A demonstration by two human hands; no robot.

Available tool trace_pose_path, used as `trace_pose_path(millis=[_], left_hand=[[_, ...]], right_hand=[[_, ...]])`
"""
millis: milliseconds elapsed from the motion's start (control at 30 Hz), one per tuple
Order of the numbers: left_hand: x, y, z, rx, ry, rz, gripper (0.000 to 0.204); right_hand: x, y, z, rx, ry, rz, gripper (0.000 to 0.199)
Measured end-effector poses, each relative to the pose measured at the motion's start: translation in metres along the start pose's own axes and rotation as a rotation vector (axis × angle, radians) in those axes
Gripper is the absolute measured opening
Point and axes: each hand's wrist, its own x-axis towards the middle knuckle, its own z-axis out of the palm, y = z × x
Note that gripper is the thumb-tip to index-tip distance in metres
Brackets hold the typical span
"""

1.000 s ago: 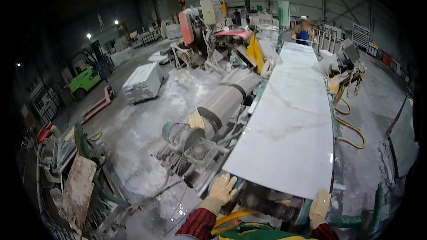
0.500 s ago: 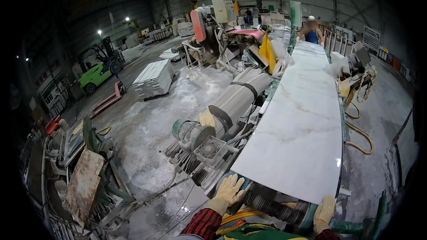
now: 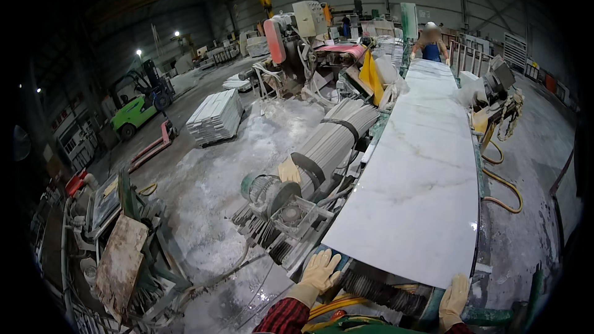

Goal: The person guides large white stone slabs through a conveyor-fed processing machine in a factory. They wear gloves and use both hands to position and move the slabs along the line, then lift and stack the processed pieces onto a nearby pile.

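White slab (image 3: 411, 179) already laid out lengthways; what work is left does not show.
The gloved left hand (image 3: 320, 272) is just beside the slab's near left corner, fingers slightly apart and clamped on nothing; the slab lies between the hands and a co-worker (image 3: 431, 44) at its far end, long, flat and glossy, with faint grey-tan veins and no cut visible across its face; the gloved right hand (image 3: 455, 301) is at the near right corner, fingers straight, side by side, seemingly not gripping.
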Motion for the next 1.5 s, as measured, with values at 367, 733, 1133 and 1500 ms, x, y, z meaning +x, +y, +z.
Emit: trace_pose_path(millis=[367,733,1133,1500], left_hand=[[-0.003,0.003,-0.003,0.004,-0.023,-0.005,0.066],[-0.007,0.007,-0.008,-0.012,-0.021,-0.024,0.066],[-0.016,0.008,-0.007,-0.037,-0.026,-0.032,0.066],[-0.017,0.004,-0.007,-0.037,0.025,0.013,0.063]], right_hand=[[-0.002,-0.003,-0.004,0.011,0.030,-0.024,0.045],[-0.007,-0.004,-0.006,-0.022,0.033,-0.060,0.047],[-0.015,0.000,0.001,-0.019,0.029,-0.027,0.044],[-0.019,-0.003,0.002,-0.034,-0.024,0.030,0.047]])
